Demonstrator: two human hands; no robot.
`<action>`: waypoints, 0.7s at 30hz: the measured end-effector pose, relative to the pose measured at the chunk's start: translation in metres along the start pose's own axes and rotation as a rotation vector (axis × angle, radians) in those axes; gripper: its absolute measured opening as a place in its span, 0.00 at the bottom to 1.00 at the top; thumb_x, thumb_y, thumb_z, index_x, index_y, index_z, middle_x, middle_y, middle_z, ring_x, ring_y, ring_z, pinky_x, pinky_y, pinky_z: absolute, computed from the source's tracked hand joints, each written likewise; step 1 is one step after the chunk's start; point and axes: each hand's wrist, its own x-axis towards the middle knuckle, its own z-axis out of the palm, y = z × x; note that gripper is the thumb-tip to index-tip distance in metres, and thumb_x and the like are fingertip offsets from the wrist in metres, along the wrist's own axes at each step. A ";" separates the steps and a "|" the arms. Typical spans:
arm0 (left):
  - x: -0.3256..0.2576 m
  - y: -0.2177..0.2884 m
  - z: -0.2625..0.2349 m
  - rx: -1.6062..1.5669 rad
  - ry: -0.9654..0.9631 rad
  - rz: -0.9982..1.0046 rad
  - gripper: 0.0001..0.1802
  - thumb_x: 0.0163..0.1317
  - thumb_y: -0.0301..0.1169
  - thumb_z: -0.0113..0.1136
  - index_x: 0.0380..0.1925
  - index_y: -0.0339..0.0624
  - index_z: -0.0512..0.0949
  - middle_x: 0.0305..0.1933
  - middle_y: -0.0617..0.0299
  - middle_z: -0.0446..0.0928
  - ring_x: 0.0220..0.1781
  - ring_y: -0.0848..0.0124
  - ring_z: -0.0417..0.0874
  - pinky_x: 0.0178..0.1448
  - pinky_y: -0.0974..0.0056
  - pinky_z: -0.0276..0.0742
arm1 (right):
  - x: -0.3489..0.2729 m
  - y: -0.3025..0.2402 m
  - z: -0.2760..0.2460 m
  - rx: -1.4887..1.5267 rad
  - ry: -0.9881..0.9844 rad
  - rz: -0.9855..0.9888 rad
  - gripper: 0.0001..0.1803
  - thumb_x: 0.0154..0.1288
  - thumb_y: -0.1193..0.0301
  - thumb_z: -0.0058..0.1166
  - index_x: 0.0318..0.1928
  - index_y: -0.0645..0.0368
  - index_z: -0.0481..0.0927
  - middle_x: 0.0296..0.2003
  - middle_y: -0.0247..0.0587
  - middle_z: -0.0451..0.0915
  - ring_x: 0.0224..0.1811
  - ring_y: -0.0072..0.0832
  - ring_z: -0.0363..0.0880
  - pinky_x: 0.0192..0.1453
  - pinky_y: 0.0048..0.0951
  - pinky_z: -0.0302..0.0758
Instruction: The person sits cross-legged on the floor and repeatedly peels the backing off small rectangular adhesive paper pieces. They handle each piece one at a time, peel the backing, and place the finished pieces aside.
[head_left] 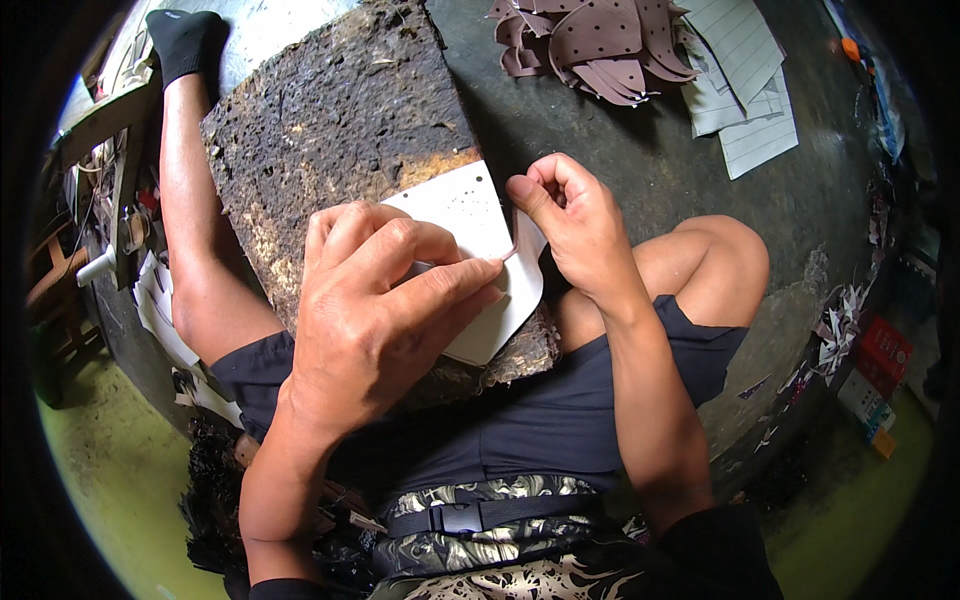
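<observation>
A white flat piece with small dark holes lies on a rough, worn block across my lap. Its material, leather or card, I cannot tell. My left hand bends over it, thumb and forefinger closed at its right edge, where a thin pinkish strip shows by the forefinger tip. Along that side a second white layer curls up. Just right of the edge, my right hand is raised, thumb and curled fingers pinched together. Whatever sits in that pinch is too small to make out.
A pile of brown cut pieces with dark dots lies on the dark floor at the far right, beside lined paper sheets. Scraps and a red box are at the right. A wooden stand is at the left.
</observation>
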 end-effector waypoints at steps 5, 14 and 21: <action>0.001 0.000 0.000 -0.003 0.004 0.011 0.16 0.57 0.34 0.87 0.47 0.56 0.97 0.44 0.73 0.86 0.49 0.64 0.84 0.58 0.52 0.74 | 0.004 -0.001 0.000 -0.046 0.008 -0.034 0.12 0.86 0.65 0.71 0.44 0.59 0.84 0.34 0.21 0.80 0.37 0.11 0.72 0.40 0.21 0.71; 0.001 -0.001 0.002 0.006 0.026 0.030 0.17 0.56 0.34 0.87 0.48 0.55 0.97 0.44 0.72 0.87 0.47 0.64 0.83 0.57 0.52 0.75 | 0.009 0.002 0.000 -0.144 0.045 -0.027 0.15 0.79 0.64 0.75 0.44 0.61 0.84 0.34 0.39 0.85 0.36 0.27 0.81 0.44 0.35 0.80; -0.001 -0.004 0.002 0.003 0.028 0.023 0.19 0.55 0.35 0.88 0.48 0.55 0.97 0.44 0.72 0.87 0.47 0.63 0.84 0.56 0.53 0.76 | 0.017 0.012 -0.004 -0.182 0.049 -0.004 0.16 0.80 0.62 0.75 0.44 0.61 0.85 0.34 0.36 0.84 0.35 0.22 0.80 0.41 0.31 0.77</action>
